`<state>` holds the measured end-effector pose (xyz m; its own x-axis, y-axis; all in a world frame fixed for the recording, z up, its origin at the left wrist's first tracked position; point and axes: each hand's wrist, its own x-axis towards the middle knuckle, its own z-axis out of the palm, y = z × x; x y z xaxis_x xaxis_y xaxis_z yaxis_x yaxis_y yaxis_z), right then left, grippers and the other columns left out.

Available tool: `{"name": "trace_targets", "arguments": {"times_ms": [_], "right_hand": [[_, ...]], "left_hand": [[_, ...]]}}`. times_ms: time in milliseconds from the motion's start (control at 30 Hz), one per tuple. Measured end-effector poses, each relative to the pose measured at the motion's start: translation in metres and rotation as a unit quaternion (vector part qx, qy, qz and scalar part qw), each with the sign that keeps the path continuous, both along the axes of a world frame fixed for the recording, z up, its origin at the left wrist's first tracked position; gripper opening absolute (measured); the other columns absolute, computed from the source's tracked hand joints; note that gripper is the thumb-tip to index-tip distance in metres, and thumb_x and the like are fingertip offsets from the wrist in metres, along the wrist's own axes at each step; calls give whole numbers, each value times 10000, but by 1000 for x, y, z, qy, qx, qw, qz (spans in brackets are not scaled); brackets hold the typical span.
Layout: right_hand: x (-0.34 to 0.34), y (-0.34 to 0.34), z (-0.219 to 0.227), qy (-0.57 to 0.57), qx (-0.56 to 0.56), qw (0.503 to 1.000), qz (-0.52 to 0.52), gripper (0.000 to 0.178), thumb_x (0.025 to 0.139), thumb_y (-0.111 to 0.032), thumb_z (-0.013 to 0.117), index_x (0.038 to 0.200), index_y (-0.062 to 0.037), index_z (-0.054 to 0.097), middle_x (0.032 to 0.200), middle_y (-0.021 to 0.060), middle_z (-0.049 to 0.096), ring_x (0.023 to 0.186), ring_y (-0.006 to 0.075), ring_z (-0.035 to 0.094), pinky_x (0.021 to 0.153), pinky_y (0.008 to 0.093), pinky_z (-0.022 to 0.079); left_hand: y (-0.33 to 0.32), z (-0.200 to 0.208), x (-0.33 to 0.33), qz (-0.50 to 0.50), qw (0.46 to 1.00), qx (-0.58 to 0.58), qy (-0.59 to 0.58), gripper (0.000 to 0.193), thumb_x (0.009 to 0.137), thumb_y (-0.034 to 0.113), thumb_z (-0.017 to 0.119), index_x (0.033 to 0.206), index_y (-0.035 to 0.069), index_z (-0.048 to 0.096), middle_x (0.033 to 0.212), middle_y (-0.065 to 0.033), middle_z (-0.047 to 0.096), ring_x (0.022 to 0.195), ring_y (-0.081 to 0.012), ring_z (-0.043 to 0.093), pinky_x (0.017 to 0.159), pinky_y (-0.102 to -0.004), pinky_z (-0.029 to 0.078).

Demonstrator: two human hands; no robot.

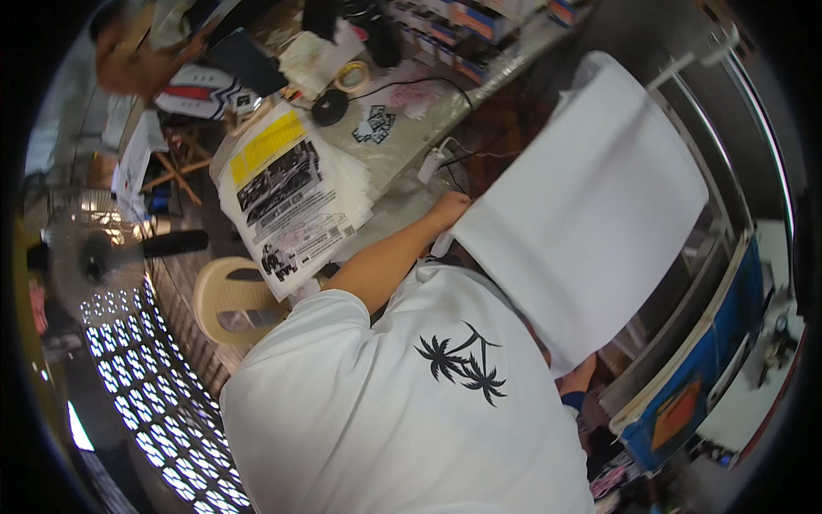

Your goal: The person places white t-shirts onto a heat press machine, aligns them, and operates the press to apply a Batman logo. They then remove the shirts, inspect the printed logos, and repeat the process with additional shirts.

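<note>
A broad white cloth (591,206) lies smooth over a flat, board-like form to my right, its far corners rounded. My left hand (449,211) is closed at the cloth's left edge, where a small fold hangs below the fingers. By the cloth's near corner is my right hand (579,375), with a dark blue band at the wrist. The fingers of that hand are hidden by the cloth, so its grip does not show. A stack of printed white sheets (295,201) with a yellow block lies on the table beyond my left forearm.
On the table (411,163) are a tape roll (352,76), a black disc (330,107) with a cable and patterned stickers (374,125). A beige plastic chair (231,300) and a fan (98,257) stand left. Metal rails (753,120) flank the cloth. Another person (137,64) is at far left.
</note>
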<state>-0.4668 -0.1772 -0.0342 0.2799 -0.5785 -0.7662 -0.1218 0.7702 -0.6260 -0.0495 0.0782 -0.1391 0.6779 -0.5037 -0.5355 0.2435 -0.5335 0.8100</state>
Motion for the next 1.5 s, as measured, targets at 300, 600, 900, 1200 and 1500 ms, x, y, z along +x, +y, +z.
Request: {"name": "trace_targets", "arguments": {"times_ms": [300,600,900,1200,1500], "right_hand": [[41,-91,70,404,-594,678,154,297,974,-243,639,1061,37,686,991,166,706,916,286,667,829,386,527],[163,-58,72,235,-703,599,302,249,954,-177,647,1102,23,655,1186,167,638,1114,324,600,965,401,489],[166,-38,52,251,-708,588,301,257,935,-141,627,1129,28,620,1281,198,537,1217,356,506,1018,429,465],[162,-43,67,232,-668,648,282,175,928,-112,635,1048,13,658,1254,175,588,1189,344,551,1007,439,467],[223,-2,143,-290,-239,894,244,323,1045,-275,544,1242,-21,578,1206,113,648,1093,228,635,921,359,526]], "left_hand": [[201,43,31,253,810,307,-431,279,845,148,676,1114,72,664,1164,-140,644,1130,-352,579,992,-481,434],[253,37,17,200,777,462,-379,466,938,273,603,1370,100,574,1455,-135,479,1352,-357,409,1141,-531,302],[290,74,40,349,799,401,-282,330,926,163,593,1235,62,651,1038,-182,722,951,-382,683,871,-450,533],[400,217,42,609,624,163,-462,275,973,55,565,1214,17,691,1109,-168,737,989,-208,708,873,-327,532],[-14,295,-37,2,857,-150,-492,352,851,65,625,1199,10,642,983,-181,701,882,-307,700,784,-399,548]]}}
